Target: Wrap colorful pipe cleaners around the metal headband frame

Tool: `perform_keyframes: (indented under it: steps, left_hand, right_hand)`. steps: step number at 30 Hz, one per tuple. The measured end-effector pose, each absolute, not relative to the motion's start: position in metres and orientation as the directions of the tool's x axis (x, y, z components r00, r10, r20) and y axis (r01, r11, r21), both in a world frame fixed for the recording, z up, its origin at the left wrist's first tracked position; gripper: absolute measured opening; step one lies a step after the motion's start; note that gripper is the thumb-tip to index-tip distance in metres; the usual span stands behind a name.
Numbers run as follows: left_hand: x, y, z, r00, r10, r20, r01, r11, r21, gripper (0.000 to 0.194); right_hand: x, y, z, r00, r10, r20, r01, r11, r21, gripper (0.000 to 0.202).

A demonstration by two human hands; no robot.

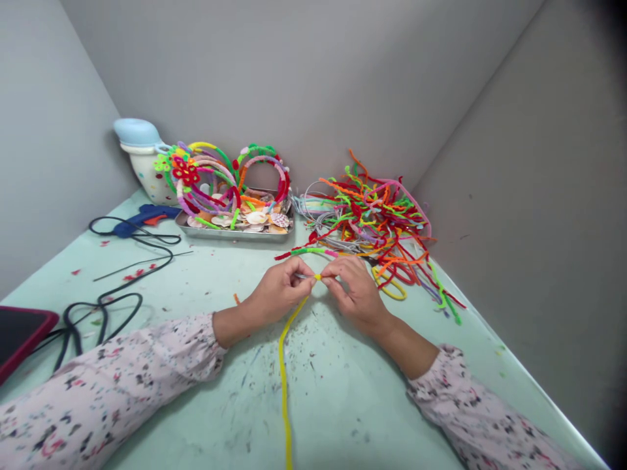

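Near the middle of the table my left hand [289, 284] pinches a thin grey wire just left of a small yellow wrap. A long yellow pipe cleaner [283, 365] hangs from that wrap and runs down the table toward the bottom edge. My right hand [350, 284] is closed at the right side of the same wrap, its fingertips almost touching those of my left hand. Just beyond both hands curves a band wrapped in red, green and pink [311, 250]; whether it joins the held wire I cannot tell.
A metal tray [235, 235] holds shells and colourful wrapped hoops. Right of it spreads a pile of pipe cleaners [377, 215]. A blue glue gun [147, 219], black cord [105, 297], white bin with blue lid [147, 170] and red-edged tablet [24, 333] are at left.
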State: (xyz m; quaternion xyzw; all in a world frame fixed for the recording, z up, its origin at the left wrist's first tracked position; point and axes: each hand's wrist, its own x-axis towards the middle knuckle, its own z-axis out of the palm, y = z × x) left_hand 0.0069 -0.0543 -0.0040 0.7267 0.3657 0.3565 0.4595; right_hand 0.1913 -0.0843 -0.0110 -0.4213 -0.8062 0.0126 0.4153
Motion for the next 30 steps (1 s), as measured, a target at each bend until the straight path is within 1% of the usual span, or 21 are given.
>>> perform_keyframes:
  steps: [7, 13, 24, 30]
  left_hand:
    - [0.008, -0.0564, 0.0005, 0.489, 0.852, 0.188, 0.14, -0.29, 0.947, 0.011]
    - [0.0086, -0.0567, 0.0011, 0.499, 0.847, 0.183, 0.142, -0.288, 0.947, 0.015]
    - [0.0087, -0.0556, 0.002, 0.485, 0.85, 0.205, 0.236, -0.353, 0.905, 0.014]
    - [0.0088, -0.0565, 0.0026, 0.491, 0.854, 0.173, 0.195, -0.301, 0.933, 0.016]
  right_hand:
    - [0.1916, -0.0837, -0.0101, -0.29, 0.689, 0.664, 0.682, 0.636, -0.362, 0.005]
    - [0.1911, -0.0831, -0.0104, -0.299, 0.679, 0.671, 0.674, 0.648, -0.355, 0.006]
    - [0.1913, -0.0853, -0.0097, -0.313, 0.695, 0.647, 0.685, 0.637, -0.353, 0.006]
    - [0.1917, -0.0846, -0.0111, -0.31, 0.692, 0.652, 0.682, 0.639, -0.355, 0.006]
